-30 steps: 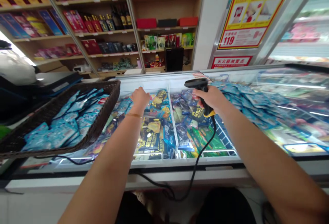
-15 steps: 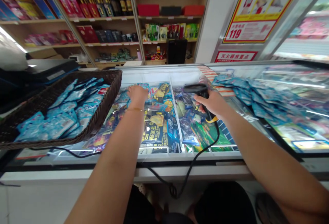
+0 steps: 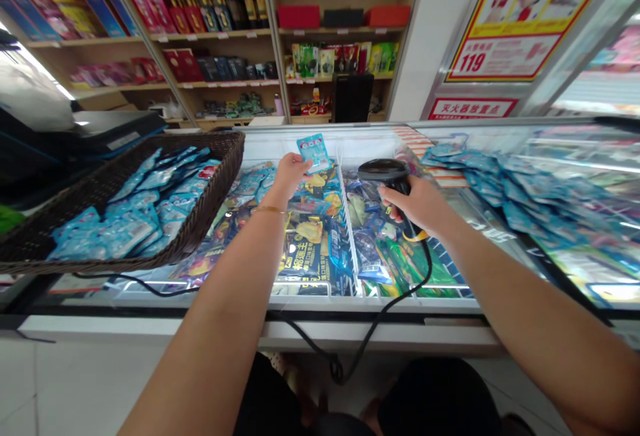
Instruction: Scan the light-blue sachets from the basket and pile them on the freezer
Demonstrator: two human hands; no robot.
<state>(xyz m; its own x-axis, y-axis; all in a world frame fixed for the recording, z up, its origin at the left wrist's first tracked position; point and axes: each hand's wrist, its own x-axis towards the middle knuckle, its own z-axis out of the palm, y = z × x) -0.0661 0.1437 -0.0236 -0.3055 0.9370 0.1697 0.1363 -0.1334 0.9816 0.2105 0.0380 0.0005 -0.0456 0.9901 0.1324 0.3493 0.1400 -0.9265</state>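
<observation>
My left hand [image 3: 293, 173] is closed on the edge of a small light-blue snack packet [image 3: 315, 154], held up above the freezer. The side facing me carries a white printed panel. My right hand [image 3: 407, 203] is wrapped around the grip of a black barcode scanner [image 3: 384, 171]. The scanner's head points left, toward the packet, with a gap between them. Its black cable [image 3: 377, 319] hangs from the grip and loops over the freezer's front edge. Beyond my left wrist, more light-blue packets [image 3: 254, 183] lie among the bags.
A brown wicker basket [image 3: 233, 156] of blue packets stands at the left. More blue packets [image 3: 505, 186] are heaped on the right. Below my hands, the chest freezer [image 3: 320, 329] holds bagged goods split by a white wire divider [image 3: 349, 236]. Stocked shelves [image 3: 215, 35] stand behind.
My left hand has come up from among the packets with a blue packet in its fingers. My right hand keeps the scanner in nearly the same place. The view has shifted slightly.
</observation>
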